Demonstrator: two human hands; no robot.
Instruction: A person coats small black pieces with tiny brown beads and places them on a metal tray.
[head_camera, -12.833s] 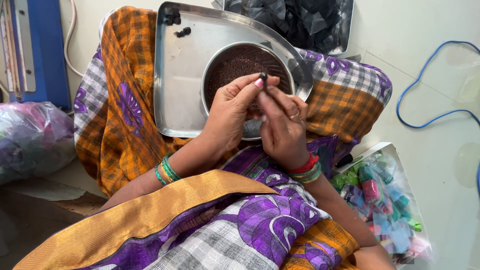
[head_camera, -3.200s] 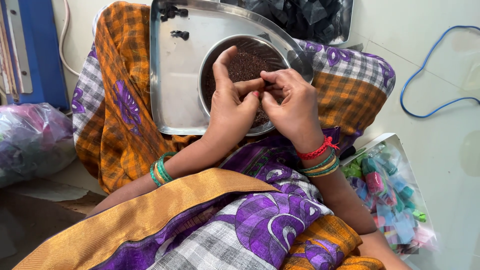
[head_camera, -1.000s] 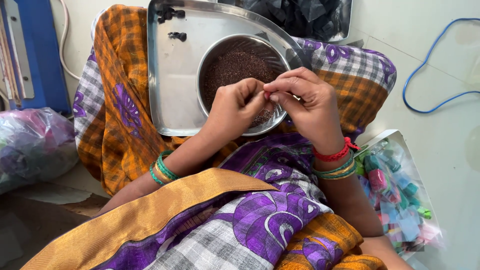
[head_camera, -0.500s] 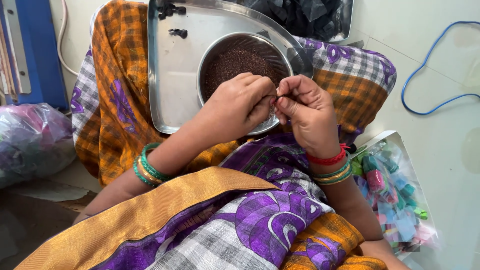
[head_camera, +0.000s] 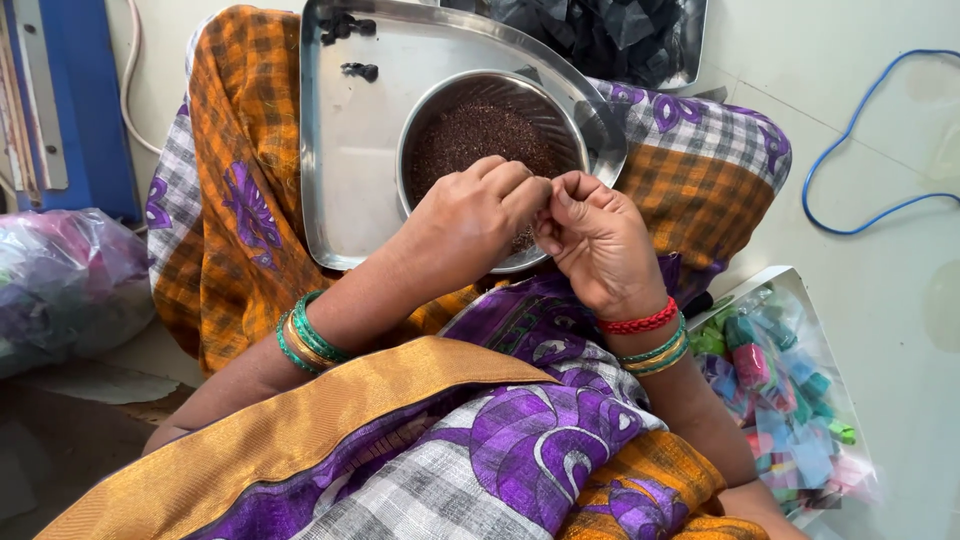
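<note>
Compared with half a second earlier, the left hand (head_camera: 468, 215) has slid a little lower over the round steel bowl of fine dark-brown beads (head_camera: 478, 132), and the right hand (head_camera: 598, 246) has closed in until the fingertips of both meet above the bowl's near rim. Both hands are pinched shut on something too small to identify; the fine work between the fingertips appears to be continuing rather than finished. The bowl rests on a curved-edge steel tray (head_camera: 350, 150) lying across the lap, on orange-checked and purple cloth (head_camera: 230, 200). To the right, on the pale floor (head_camera: 880, 140), lie a blue cable (head_camera: 850, 150) and a clear packet of coloured spools (head_camera: 780, 390); a tied plastic bag (head_camera: 60, 280) sits at left.
</note>
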